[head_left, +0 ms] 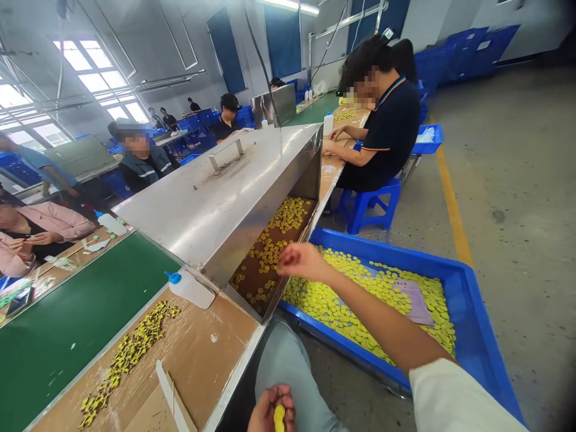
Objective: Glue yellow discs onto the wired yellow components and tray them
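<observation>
1. Head view. The person's right hand (302, 261) reaches out over the open end of the steel hood (216, 204), fingers bunched together above the brown belt (274, 252) that runs under it. Whether a disc sits between the fingertips cannot be told; the hand is turned away.
2. Yellow discs (288, 217) lie scattered on the belt, thickest toward its far end, thinner at the near end below the hand.
3. The left hand (272, 411) is at the bottom edge of the frame, over the person's lap, fingers closed round a small stack of yellow discs (279, 418).
4. A blue crate (468, 318) stands on the floor just beside the workbench edge, under the right forearm. It holds a layer of yellow discs (360, 300) and a pale paper slip (414, 300) near its far right corner.
5. On the workbench (202, 348), a squeeze bottle with a blue cap (191, 288) lies against the hood's near corner. A strip of small yellow-black parts (130, 354) runs along the edge of the green conveyor (76, 318).
6. A co-worker in a dark shirt (387, 132) sits on a blue stool (371, 204) at the far end of the same bench.
</observation>
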Motion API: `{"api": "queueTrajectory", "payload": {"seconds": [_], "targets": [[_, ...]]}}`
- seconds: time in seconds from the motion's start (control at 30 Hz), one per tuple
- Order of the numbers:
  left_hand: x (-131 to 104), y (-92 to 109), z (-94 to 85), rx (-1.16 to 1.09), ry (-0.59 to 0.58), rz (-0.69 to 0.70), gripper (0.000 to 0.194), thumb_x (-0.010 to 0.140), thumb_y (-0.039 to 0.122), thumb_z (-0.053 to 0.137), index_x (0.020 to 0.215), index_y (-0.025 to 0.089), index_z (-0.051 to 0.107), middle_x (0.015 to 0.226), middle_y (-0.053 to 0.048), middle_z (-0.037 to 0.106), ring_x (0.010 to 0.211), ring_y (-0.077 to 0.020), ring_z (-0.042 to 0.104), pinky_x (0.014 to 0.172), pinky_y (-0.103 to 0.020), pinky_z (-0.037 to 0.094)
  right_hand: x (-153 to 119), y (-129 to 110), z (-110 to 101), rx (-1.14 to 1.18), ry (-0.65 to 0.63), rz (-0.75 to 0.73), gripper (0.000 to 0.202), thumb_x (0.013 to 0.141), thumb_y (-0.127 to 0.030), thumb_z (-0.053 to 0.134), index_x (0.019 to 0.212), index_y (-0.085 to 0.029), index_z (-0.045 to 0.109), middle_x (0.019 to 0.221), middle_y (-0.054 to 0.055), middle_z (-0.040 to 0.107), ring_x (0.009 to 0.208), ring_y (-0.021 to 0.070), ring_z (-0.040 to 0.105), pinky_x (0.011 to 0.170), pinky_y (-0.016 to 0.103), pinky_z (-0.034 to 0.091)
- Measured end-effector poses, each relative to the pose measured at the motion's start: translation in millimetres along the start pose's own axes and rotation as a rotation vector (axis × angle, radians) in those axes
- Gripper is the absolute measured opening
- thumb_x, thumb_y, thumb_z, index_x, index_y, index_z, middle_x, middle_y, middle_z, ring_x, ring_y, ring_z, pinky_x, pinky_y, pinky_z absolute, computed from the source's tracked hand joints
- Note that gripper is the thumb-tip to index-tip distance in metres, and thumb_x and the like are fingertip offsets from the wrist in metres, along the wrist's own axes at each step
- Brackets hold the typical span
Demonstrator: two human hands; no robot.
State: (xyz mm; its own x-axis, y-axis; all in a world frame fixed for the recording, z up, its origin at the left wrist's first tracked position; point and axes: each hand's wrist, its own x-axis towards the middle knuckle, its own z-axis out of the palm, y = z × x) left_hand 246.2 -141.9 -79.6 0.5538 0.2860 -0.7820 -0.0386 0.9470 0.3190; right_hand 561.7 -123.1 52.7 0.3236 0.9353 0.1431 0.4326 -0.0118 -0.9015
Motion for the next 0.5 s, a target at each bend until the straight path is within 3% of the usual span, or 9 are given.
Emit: {"api": "queueTrajectory", "payload": {"seconds": [0.13,0.2,0.27,0.37,0.43,0.5], "targets": [[-1.3,-0.6,62.2,-0.023,-0.027,-0.035,0.02,0.085,0.03,0.066,0.088,0.01,0.063,0.067,-0.006,0.067,0.053,-0.0132,0.063,0.052,-0.022,0.046,-100.0,-17.0,42.4,0.1,-0.122,-0.043,0.02,0.072,-0.023,0.081,0.089,-0.02,0.071,0.083,0.0,0.076,0.074,0.0159,0.072,0.069,0.024,0.058],[-2.8,-5.2,84.5,-0.036,-0.052,-0.022,0.015,0.086,0.028,0.063,0.085,0.013,0.062,0.07,-0.005,0.068,0.056,-0.0138,0.063,0.056,-0.024,0.048,-133.5,-19.1,62.0,0.003,-0.186,-0.104,0.016,0.075,-0.018,0.074,0.089,-0.026,0.074,0.084,-0.001,0.076,0.079,0.0174,0.072,0.073,0.027,0.056],[-2.3,-11.2,95.9,-0.048,-0.065,-0.008,0.011,0.082,0.022,0.063,0.075,0.015,0.058,0.068,-0.004,0.066,0.058,-0.0141,0.063,0.059,-0.025,0.049,-154.4,-18.3,76.4,-0.103,-0.18,-0.138,0.022,0.08,-0.02,0.068,0.098,-0.031,0.075,0.09,0.001,0.076,0.087,0.0209,0.071,0.079,0.032,0.055],[3.6,-20.7,91.7,-0.048,-0.088,0.093,0.017,0.074,0.019,0.067,0.065,0.017,0.053,0.061,0.0,0.058,0.058,-0.013,0.059,0.057,-0.023,0.047,-171.5,-16.3,87.9,-0.081,-0.146,-0.189,0.026,0.079,-0.026,0.07,0.104,-0.031,0.074,0.095,0.003,0.076,0.093,0.0228,0.07,0.088,0.035,0.053],[7.3,-25.4,76.8,0.004,-0.086,0.169,0.023,0.071,0.022,0.072,0.062,0.017,0.052,0.057,0.002,0.053,0.055,-0.011,0.055,0.055,-0.021,0.044,-178.7,-15.0,90.0,0.011,-0.115,-0.217,0.024,0.077,-0.03,0.074,0.101,-0.029,0.075,0.092,0.002,0.076,0.091,0.0215,0.07,0.088,0.033,0.053],[5.6,-28.3,56.2,0.108,-0.087,0.141,0.028,0.073,0.027,0.074,0.059,0.017,0.052,0.053,0.002,0.05,0.051,-0.0094,0.051,0.052,-0.021,0.042,-182.7,-11.7,88.0,0.072,-0.031,-0.19,0.02,0.078,-0.034,0.075,0.098,-0.028,0.074,0.088,0.001,0.075,0.087,0.0198,0.069,0.083,0.031,0.053]]}}
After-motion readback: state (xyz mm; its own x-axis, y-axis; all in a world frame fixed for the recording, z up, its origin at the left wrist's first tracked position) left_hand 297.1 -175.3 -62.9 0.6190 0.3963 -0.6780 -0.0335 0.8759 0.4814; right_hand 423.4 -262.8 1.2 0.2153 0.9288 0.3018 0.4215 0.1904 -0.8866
